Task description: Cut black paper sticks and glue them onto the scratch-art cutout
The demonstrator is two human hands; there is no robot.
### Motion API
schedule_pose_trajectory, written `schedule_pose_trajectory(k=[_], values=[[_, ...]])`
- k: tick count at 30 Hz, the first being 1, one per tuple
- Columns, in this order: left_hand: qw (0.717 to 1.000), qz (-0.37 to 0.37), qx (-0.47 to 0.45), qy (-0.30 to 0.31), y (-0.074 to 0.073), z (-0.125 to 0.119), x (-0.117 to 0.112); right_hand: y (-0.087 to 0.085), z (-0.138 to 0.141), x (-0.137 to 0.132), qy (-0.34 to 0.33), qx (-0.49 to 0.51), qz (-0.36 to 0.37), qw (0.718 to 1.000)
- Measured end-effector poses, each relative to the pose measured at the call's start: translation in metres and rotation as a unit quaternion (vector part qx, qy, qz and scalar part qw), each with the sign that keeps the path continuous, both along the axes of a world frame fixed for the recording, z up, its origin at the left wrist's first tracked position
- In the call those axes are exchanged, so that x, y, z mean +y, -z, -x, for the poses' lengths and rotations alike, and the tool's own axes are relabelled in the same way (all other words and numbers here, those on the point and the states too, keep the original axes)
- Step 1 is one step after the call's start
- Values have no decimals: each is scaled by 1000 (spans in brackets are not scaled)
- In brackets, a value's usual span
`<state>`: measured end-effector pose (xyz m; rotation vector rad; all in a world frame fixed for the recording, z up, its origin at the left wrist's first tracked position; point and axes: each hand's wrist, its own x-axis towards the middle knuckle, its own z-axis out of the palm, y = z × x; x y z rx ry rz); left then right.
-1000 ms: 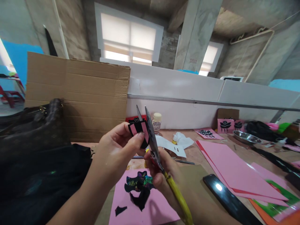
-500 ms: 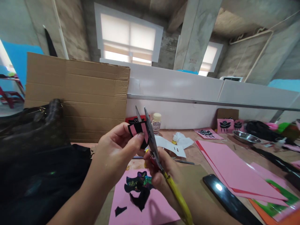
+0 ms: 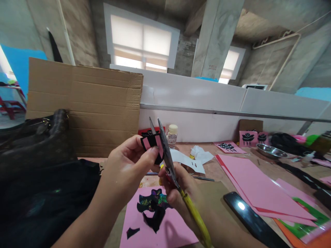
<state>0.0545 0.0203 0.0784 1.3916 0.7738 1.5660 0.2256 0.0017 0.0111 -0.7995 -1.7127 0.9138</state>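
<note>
My left hand (image 3: 128, 167) pinches a small pink and black paper cut-out (image 3: 153, 143) between thumb and fingers, held up in front of me. My right hand (image 3: 178, 193) grips yellow-handled scissors (image 3: 168, 156), whose blades point upward and straddle the right edge of the cut-out. Below the hands a pink sheet (image 3: 157, 224) lies on the table with black glittery scraps (image 3: 153, 204) on it.
A dark bag (image 3: 38, 165) fills the left side before a standing cardboard panel (image 3: 85, 103). A black phone (image 3: 252, 217), a stack of pink sheets (image 3: 256, 186), a glue bottle (image 3: 172, 135), a white tissue (image 3: 200, 153) and a metal bowl (image 3: 270, 151) lie on the table to the right.
The scissor blades have closed slightly on the cut-out. Both hands stay in almost the same place.
</note>
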Motion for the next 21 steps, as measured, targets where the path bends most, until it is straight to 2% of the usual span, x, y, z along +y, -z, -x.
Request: schedule_pose_trajectory(k=[6,16,21], values=[[999,0,30,-15,0,3,0,16,-3,4,-31,35,22,999],[1000,-4,18,-6,-1,2,0,2,3,1,-37,58,56,996],[1000,-27,12,-4,0,6,4,7,4,3,-20,54,42,997]])
